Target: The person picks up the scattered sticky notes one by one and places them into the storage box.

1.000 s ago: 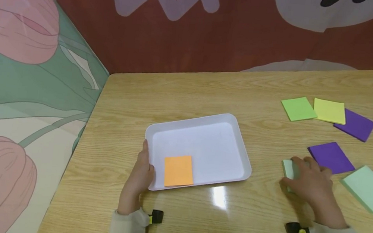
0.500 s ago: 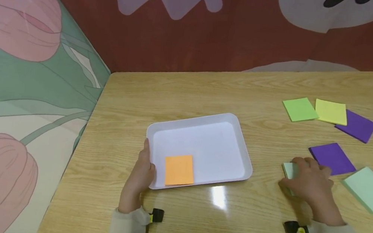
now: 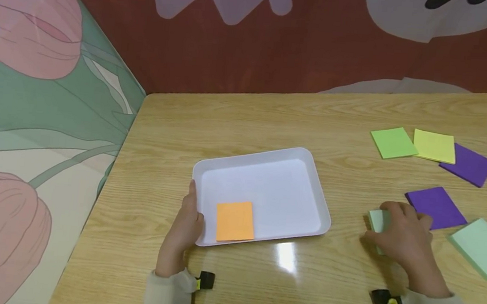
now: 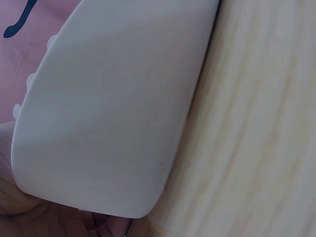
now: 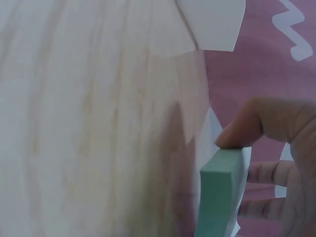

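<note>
Two hands are down on the tabletop (image 3: pixel 246 118). Right hand (image 3: pixel 402 236) curls over a mint pad (image 3: pixel 377 219), thumb and fingers pinching its edges; the pad lies under that palm. Left hand (image 3: pixel 184 227) grips the near left rim of a white tray (image 3: pixel 268 164), an orange pad (image 3: pixel 235 221) inside just beside it. Beyond the right hand lie purple (image 3: pixel 436 206), mint (image 3: pixel 483 247), green (image 3: pixel 393 142) and yellow (image 3: pixel 434 146) pads.

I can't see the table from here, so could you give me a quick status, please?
Left hand holds tray edge. Right hand grips mint pad on table. Orange pad in tray. Nothing between.
</note>
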`<move>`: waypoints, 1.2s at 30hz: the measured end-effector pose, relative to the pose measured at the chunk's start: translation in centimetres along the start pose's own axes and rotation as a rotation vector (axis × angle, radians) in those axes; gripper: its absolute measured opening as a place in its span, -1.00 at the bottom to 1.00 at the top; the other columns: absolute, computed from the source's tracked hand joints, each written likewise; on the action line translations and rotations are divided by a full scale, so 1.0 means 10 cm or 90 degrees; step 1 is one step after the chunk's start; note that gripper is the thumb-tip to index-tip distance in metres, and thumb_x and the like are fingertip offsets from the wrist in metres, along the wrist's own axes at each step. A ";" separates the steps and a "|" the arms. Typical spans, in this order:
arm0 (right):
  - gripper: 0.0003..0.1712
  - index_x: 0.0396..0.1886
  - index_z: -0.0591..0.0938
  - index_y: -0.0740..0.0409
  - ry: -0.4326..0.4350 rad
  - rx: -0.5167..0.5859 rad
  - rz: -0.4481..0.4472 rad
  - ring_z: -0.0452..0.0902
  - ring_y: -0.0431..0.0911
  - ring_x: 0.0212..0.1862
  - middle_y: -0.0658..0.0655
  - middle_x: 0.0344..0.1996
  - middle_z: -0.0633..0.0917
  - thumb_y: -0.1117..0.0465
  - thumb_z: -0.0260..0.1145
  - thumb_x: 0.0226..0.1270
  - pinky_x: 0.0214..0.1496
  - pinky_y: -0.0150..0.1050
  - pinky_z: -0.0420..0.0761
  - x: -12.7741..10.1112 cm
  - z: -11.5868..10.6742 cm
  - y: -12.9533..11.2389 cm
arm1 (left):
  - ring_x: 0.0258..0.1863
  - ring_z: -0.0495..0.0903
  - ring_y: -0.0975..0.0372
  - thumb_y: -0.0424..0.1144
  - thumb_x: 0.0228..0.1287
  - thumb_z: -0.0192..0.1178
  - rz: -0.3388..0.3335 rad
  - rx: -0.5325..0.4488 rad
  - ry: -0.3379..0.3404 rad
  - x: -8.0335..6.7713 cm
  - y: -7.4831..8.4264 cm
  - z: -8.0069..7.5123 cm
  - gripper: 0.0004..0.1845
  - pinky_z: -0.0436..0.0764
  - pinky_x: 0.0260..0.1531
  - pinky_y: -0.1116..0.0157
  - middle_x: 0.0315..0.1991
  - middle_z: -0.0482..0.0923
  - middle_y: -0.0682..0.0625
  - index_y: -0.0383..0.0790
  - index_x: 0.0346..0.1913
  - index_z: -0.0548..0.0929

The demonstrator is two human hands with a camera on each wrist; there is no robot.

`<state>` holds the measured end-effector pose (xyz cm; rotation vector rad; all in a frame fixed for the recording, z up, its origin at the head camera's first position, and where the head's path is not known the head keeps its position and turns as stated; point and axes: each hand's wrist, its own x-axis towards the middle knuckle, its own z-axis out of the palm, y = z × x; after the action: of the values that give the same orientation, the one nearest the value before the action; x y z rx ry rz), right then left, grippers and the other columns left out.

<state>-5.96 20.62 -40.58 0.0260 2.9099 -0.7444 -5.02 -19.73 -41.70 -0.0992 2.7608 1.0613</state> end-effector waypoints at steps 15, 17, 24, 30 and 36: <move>-0.30 -0.06 0.36 0.37 0.069 0.073 -0.072 -0.12 0.46 0.03 0.51 0.01 0.22 0.24 0.39 -0.29 -0.20 0.27 0.03 -0.01 -0.09 -0.34 | 0.23 -0.11 -0.04 -0.56 0.06 -0.34 -0.009 -0.014 0.003 -0.01 -0.01 0.00 -0.29 -0.03 0.16 0.09 0.23 -0.16 -0.42 -0.42 0.28 -0.36; -0.30 -0.06 0.36 0.37 0.073 0.082 -0.077 -0.12 0.44 0.04 0.51 0.01 0.23 0.25 0.39 -0.30 -0.20 0.27 0.04 -0.01 -0.09 -0.39 | 0.23 -0.11 -0.04 -0.57 0.06 -0.33 -0.011 -0.017 0.003 -0.01 0.00 -0.01 -0.29 -0.03 0.16 0.09 0.24 -0.16 -0.41 -0.41 0.28 -0.36; -0.33 -0.09 0.40 0.32 0.092 0.115 -0.101 -0.11 0.38 0.05 0.45 0.02 0.26 0.29 0.39 -0.34 -0.25 0.22 0.10 -0.01 -0.09 -0.53 | 0.23 -0.10 -0.04 -0.55 0.10 -0.35 -0.014 -0.017 0.003 0.00 0.00 -0.01 -0.31 -0.02 0.16 0.09 0.24 -0.15 -0.41 -0.39 0.29 -0.36; -0.36 -0.11 0.42 0.29 0.103 0.137 -0.122 -0.08 0.34 0.02 0.42 0.01 0.28 0.32 0.38 -0.35 -0.28 0.15 0.13 -0.01 -0.06 -0.65 | 0.23 -0.09 -0.04 -0.54 0.11 -0.35 -0.011 -0.013 0.000 0.00 0.00 -0.01 -0.32 -0.02 0.16 0.09 0.23 -0.14 -0.41 -0.39 0.29 -0.36; -0.37 -0.08 0.41 0.28 0.086 0.150 -0.127 -0.09 0.32 0.04 0.39 0.05 0.27 0.32 0.34 -0.32 -0.26 0.17 0.16 -0.02 -0.03 -0.77 | 0.22 -0.06 -0.04 -0.53 0.12 -0.35 -0.001 -0.001 0.003 -0.01 0.01 -0.01 -0.33 0.00 0.15 0.09 0.22 -0.10 -0.42 -0.41 0.28 -0.35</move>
<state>-6.23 14.06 -36.61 -0.2009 2.9626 -1.1570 -4.99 -19.76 -41.53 -0.1037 2.7638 1.0633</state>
